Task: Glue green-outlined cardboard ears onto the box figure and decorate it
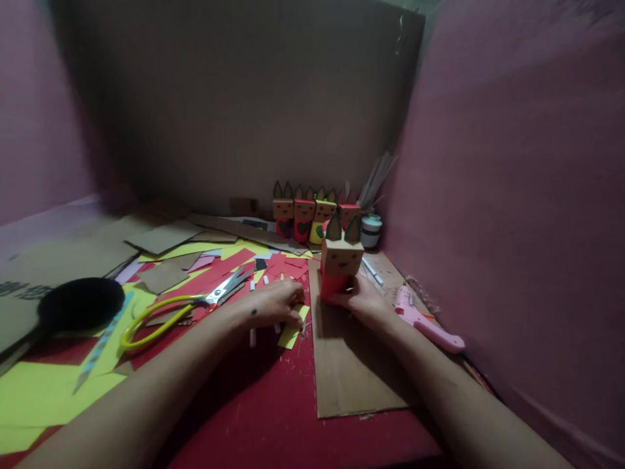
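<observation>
My right hand [367, 301] is closed around the red lower body of a paper figure [342, 257]. The figure stands upright over a cardboard sheet [364, 365]; it has a tan box head with a drawn face and two green-edged pointed ears. To its left, my left hand [283, 302] hovers low over the red table, fingers bent and thumb apart, with nothing visible between them. A yellow paper piece [293, 331] lies by its thumb. Small white paper rolls [252, 336] lie near that hand, partly hidden by it.
Yellow-handled scissors [195, 305], a striped pencil [105, 339], a black round paddle-like object [81, 305] and paper scraps cover the left side. Similar figures [303, 218] line the back beside a pale jar [371, 229]. A pink glue gun [427, 324] lies by the right wall.
</observation>
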The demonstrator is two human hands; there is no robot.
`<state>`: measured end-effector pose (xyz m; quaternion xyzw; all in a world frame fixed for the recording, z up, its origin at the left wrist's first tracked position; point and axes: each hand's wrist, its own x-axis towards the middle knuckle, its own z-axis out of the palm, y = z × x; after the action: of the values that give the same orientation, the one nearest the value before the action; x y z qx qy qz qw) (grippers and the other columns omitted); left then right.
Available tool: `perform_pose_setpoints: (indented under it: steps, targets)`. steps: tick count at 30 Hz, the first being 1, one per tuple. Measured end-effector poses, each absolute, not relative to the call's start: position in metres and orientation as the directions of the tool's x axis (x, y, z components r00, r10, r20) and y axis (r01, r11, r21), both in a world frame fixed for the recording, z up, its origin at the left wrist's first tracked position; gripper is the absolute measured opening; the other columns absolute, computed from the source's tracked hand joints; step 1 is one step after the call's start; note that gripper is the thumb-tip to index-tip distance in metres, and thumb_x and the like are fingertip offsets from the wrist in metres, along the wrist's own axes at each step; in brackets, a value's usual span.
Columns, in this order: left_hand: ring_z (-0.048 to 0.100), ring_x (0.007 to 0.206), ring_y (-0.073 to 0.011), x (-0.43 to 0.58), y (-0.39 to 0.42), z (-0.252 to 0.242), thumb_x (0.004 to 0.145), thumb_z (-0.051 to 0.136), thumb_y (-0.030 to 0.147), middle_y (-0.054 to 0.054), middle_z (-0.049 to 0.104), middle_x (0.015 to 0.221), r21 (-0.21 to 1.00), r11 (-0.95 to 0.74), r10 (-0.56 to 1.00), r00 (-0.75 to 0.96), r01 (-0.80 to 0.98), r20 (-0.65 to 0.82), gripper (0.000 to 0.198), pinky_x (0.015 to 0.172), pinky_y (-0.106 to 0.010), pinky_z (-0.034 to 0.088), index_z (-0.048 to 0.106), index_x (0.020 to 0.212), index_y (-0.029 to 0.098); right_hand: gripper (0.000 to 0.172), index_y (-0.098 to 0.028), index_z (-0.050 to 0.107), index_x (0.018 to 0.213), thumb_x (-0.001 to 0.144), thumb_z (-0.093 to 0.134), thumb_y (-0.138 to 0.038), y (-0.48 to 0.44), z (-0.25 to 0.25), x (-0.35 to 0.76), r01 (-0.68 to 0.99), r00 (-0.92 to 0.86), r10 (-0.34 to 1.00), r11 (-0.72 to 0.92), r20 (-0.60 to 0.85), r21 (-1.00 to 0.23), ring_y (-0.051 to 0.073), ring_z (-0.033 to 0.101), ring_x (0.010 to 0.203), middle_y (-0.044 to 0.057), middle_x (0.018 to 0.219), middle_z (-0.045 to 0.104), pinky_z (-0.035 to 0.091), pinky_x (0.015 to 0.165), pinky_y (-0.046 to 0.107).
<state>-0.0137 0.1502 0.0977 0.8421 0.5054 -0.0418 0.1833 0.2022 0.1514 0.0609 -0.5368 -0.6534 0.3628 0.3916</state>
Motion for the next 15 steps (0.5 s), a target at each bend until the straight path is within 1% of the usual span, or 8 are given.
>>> perform_pose_setpoints:
  steps: [3, 7, 10, 15]
  targets:
    - [0.067, 0.107, -0.0247, -0.013, 0.147, 0.100, 0.096, 0.068, 0.036, -0.009, 0.066, 0.124, 0.231, -0.437, 0.831, 0.488, 0.870, -0.266, 0.031, 0.092, -0.047, 0.058, 0.064, 0.121, 0.017, 0.030, -0.016, 0.065, 0.124, 0.099, 0.067, -0.033, 0.153, 0.059, 0.204, 0.432, -0.129, 0.987, 0.144, 0.097, -0.890, 0.024, 0.069, 0.106, 0.009, 0.124, 0.068, 0.060, 0.090, 0.046]
    - [0.068, 0.102, -0.0229, -0.012, 0.147, 0.101, 0.096, 0.068, 0.036, -0.008, 0.068, 0.118, 0.215, -0.434, 0.825, 0.482, 0.875, -0.295, 0.028, 0.088, -0.044, 0.059, 0.066, 0.117, 0.017, 0.033, -0.017, 0.064, 0.127, 0.099, 0.066, -0.034, 0.155, 0.060, 0.209, 0.428, -0.123, 0.992, 0.087, 0.038, -0.900, 0.025, 0.069, 0.108, 0.010, 0.129, 0.067, 0.060, 0.090, 0.045]
    - [0.068, 0.099, -0.0221, -0.012, 0.147, 0.101, 0.097, 0.067, 0.037, -0.007, 0.069, 0.115, 0.208, -0.423, 0.829, 0.469, 0.882, -0.303, 0.027, 0.086, -0.043, 0.059, 0.066, 0.114, 0.017, 0.033, -0.018, 0.063, 0.129, 0.099, 0.065, -0.034, 0.156, 0.060, 0.213, 0.380, -0.086, 0.996, 0.050, 0.019, -0.923, 0.025, 0.069, 0.108, 0.010, 0.130, 0.066, 0.060, 0.090, 0.045]
    - [0.068, 0.098, -0.0216, -0.013, 0.148, 0.098, 0.097, 0.067, 0.038, -0.008, 0.068, 0.117, 0.213, -0.393, 0.851, 0.442, 0.894, -0.283, 0.029, 0.084, -0.042, 0.059, 0.065, 0.118, 0.017, 0.034, -0.019, 0.062, 0.131, 0.100, 0.064, -0.034, 0.159, 0.059, 0.219, 0.294, 0.004, 1.000, 0.016, 0.018, -0.956, 0.024, 0.068, 0.108, 0.011, 0.132, 0.065, 0.060, 0.090, 0.045]
